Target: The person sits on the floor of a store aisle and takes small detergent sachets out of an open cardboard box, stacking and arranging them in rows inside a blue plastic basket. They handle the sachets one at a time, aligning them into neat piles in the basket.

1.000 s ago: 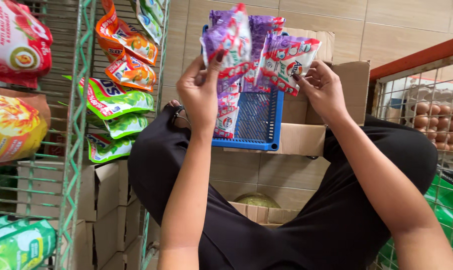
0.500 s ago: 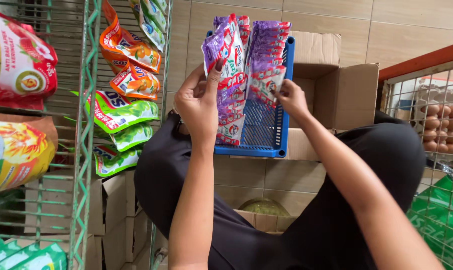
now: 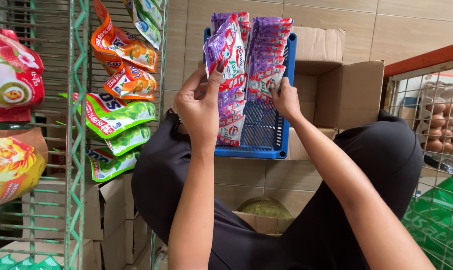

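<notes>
Tiled wall behind; purple-white sachets (image 3: 246, 60), glossy, stacked in blue basket (image 3: 266, 135).

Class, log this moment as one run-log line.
left hand: holds purple sachets | right hand: presses second sachet stack | under them: blue basket

Beige tiles (image 3: 416, 25) cover the wall and floor ahead, with thin grout lines. A green wire rack (image 3: 76, 150) stands at the left, hung with orange and green sachets (image 3: 121, 75). Open cardboard boxes (image 3: 346, 90) sit against the tiles. At the right, a wire cage (image 3: 436, 115) with a red top rail holds brown eggs (image 3: 444, 127).
</notes>
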`<act>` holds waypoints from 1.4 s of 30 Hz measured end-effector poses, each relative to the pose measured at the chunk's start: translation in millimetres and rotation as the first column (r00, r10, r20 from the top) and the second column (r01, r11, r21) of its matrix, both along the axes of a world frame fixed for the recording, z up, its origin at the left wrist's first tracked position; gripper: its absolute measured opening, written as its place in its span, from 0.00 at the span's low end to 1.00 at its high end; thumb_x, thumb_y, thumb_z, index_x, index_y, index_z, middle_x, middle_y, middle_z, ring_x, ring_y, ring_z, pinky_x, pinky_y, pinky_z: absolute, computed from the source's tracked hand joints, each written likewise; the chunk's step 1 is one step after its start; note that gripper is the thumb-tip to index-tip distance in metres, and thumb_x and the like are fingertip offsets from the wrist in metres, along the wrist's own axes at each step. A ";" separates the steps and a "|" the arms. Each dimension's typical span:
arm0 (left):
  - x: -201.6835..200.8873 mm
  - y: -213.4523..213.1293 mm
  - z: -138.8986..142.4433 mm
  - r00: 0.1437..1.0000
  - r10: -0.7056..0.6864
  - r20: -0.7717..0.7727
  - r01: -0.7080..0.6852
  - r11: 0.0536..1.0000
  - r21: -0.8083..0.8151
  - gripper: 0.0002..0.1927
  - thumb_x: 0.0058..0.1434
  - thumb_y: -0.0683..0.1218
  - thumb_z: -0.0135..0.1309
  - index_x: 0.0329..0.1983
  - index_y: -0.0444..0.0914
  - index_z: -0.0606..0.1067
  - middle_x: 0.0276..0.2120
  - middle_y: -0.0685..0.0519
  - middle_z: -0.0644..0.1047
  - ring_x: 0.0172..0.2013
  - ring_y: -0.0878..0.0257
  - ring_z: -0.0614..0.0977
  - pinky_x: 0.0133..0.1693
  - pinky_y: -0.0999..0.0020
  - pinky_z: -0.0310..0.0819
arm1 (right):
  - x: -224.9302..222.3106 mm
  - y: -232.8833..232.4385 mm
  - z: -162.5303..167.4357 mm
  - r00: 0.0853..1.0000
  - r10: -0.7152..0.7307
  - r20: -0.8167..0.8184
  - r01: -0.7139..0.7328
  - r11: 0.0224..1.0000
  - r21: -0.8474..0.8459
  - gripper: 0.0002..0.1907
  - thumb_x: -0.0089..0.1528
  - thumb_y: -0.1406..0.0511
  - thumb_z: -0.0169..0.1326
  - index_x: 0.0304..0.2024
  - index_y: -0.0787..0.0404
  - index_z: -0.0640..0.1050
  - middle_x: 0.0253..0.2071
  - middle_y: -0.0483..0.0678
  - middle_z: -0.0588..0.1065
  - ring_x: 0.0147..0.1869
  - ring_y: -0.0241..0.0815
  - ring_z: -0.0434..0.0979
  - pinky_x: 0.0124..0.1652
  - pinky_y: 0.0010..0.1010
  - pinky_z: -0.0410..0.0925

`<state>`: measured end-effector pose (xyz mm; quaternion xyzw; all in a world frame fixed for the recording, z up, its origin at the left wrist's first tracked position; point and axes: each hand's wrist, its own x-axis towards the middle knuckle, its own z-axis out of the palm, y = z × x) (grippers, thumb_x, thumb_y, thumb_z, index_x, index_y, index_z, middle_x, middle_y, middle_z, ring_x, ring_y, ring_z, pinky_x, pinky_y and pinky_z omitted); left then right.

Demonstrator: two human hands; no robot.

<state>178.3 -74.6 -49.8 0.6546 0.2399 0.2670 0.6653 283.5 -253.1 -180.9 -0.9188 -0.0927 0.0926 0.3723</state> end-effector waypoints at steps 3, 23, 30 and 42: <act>0.1 -1.7 1.8 1.000 -0.018 0.013 0.018 1.000 -0.017 0.14 0.67 0.49 0.63 0.45 0.32 0.82 0.21 0.65 0.71 0.25 0.81 0.64 0.27 0.78 0.52 | 0.8 -0.6 -5.0 1.000 0.017 -0.005 -0.017 1.000 0.019 0.16 0.64 0.66 0.61 0.42 0.70 0.69 0.34 0.64 0.78 0.41 0.64 0.81 0.40 0.48 0.72; 6.3 -40.7 -30.3 0.931 -0.256 0.260 0.352 0.815 -0.461 0.15 0.67 0.42 0.61 0.55 0.32 0.79 0.46 0.51 0.84 0.45 0.69 0.83 0.49 0.73 0.77 | -13.9 -110.8 111.7 0.944 0.273 -0.183 -0.085 0.740 0.667 0.18 0.75 0.64 0.49 0.65 0.65 0.71 0.58 0.48 0.76 0.59 0.30 0.75 0.55 0.24 0.69; 12.8 -99.1 -54.3 0.889 -0.443 0.120 0.436 0.736 -0.517 0.16 0.66 0.46 0.62 0.54 0.36 0.81 0.39 0.54 0.84 0.37 0.72 0.81 0.38 0.75 0.74 | -24.5 -141.4 112.2 0.814 0.389 -0.432 0.032 0.712 0.702 0.21 0.65 0.66 0.59 0.60 0.66 0.74 0.50 0.44 0.79 0.50 0.29 0.76 0.47 0.24 0.69; 19.9 -110.6 -50.6 0.823 -0.566 0.043 0.558 0.794 -0.241 0.21 0.58 0.39 0.67 0.54 0.34 0.77 0.46 0.50 0.84 0.47 0.66 0.85 0.51 0.68 0.81 | -14.0 -146.9 116.0 0.844 0.304 -0.441 0.040 0.786 0.617 0.15 0.64 0.70 0.61 0.53 0.67 0.80 0.47 0.46 0.82 0.47 0.29 0.79 0.48 0.25 0.74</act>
